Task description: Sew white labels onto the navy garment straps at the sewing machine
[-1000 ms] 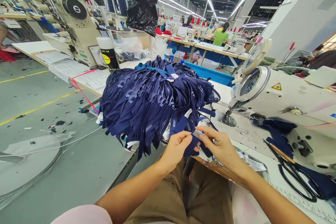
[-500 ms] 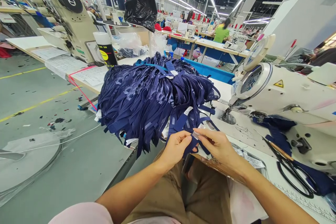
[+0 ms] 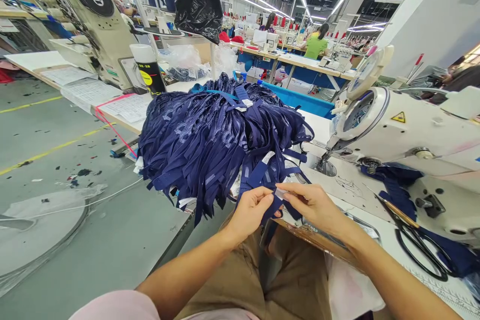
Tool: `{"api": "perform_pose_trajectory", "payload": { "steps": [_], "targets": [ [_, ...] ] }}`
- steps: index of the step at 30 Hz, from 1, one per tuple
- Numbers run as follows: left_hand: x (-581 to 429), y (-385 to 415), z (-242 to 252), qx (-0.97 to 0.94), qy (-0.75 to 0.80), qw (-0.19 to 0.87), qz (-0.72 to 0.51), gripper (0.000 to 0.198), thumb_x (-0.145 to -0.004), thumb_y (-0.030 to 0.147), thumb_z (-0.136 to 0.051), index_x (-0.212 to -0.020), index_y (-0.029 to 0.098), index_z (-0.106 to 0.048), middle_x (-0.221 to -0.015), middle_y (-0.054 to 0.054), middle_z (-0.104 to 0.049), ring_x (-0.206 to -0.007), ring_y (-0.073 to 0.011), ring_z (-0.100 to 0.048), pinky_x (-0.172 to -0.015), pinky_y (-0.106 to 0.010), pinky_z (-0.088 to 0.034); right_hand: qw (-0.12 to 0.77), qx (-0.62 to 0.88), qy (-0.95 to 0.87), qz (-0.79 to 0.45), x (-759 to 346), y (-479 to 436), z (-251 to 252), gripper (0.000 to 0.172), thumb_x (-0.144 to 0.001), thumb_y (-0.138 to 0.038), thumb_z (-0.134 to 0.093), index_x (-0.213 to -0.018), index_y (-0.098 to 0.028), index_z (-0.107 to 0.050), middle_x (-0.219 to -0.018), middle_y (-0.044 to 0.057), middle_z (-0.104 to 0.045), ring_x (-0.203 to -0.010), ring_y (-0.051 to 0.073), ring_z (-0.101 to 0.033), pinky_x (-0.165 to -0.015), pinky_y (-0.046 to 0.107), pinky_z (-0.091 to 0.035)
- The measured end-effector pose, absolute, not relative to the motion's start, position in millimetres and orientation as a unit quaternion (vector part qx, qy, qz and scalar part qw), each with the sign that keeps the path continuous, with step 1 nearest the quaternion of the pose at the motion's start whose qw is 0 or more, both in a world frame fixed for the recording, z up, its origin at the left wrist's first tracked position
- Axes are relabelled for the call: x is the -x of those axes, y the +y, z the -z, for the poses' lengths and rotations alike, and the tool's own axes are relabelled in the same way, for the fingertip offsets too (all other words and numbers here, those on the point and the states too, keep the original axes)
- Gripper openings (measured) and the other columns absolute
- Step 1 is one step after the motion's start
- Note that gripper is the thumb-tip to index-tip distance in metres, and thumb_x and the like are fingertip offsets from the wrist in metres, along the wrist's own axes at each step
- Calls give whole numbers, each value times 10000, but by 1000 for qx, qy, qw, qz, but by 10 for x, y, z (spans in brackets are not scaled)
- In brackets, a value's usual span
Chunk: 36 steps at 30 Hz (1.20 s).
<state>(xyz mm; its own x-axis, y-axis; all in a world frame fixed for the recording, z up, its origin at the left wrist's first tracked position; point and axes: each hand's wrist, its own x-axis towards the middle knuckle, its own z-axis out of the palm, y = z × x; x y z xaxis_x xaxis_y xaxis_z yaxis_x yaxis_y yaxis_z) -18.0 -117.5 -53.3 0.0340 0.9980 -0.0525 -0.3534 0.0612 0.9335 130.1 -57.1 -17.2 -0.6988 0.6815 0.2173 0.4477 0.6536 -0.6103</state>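
My left hand (image 3: 250, 210) pinches the edge of a navy fabric strip (image 3: 273, 206) at the table's front edge. Close on its right, my right hand (image 3: 313, 206) has thumb and forefinger closed on a small whitish label (image 3: 279, 193) lying against that strip. The two hands' fingertips are a short gap apart. Beyond them spreads a large heap of navy straps and lace (image 3: 210, 140), with a blue band (image 3: 219, 93) across its top. A white tag (image 3: 268, 157) shows on a strap just above my hands.
At the right stands a white sewing machine (image 3: 412, 125), with black-handled scissors (image 3: 423, 252) in front of it. A black and white spray can (image 3: 149, 71) and papers (image 3: 88, 94) are at the left. A black plastic bag (image 3: 198, 2) hangs behind the heap. People sit at machines farther back.
My hands keep nearly the same pose on the strip and label. The view has shifted slightly, and a person now shows behind the left machine.
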Motion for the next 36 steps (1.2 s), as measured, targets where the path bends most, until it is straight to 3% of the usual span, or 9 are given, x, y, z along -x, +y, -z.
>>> {"api": "perform_pose_trajectory", "payload": {
  "steps": [3,15,25,31,36],
  "targets": [
    [183,-1173,534,-390,412,605,-559,230,-749,341,-542,-739,120,-605,-667,-12,-619,-579,-97,-560,-594,-200,-442,221,320,-880,-272,-1313,-564,186,265,-817,-228,-440,-993,-170,-630,-781,41,-680,-618,129,-589,-539,216,-453],
    [208,-1170,507,-363,413,629,-550,264,-700,383,-594,-722,121,-563,-635,-11,-615,-551,-97,-566,-566,-202,-449,266,328,-863,-275,-1267,-621,283,271,-813,-200,-429,-1004,-156,-617,-756,39,-678,-598,124,-584,-553,223,-459],
    [205,-1154,531,-356,420,633,-545,250,-699,365,-593,-725,120,-553,-628,-12,-615,-533,-93,-562,-559,-205,-447,195,285,-897,-276,-1347,-554,140,257,-841,-234,-427,-989,-180,-631,-785,19,-677,-598,108,-575,-555,204,-442],
    [228,-1154,510,-362,422,634,-537,260,-695,380,-591,-709,123,-553,-614,-12,-617,-509,-86,-554,-527,-189,-431,194,285,-892,-293,-1347,-529,149,254,-837,-230,-433,-990,-194,-633,-860,25,-678,-673,131,-602,-577,212,-465],
    [247,-1145,505,-365,418,642,-529,266,-683,386,-599,-686,127,-541,-585,-8,-614,-471,-80,-536,-512,-190,-417,180,246,-902,-306,-1370,-479,119,263,-851,-253,-422,-995,-205,-636,-804,13,-686,-626,110,-599,-577,201,-469]
  ]
}}
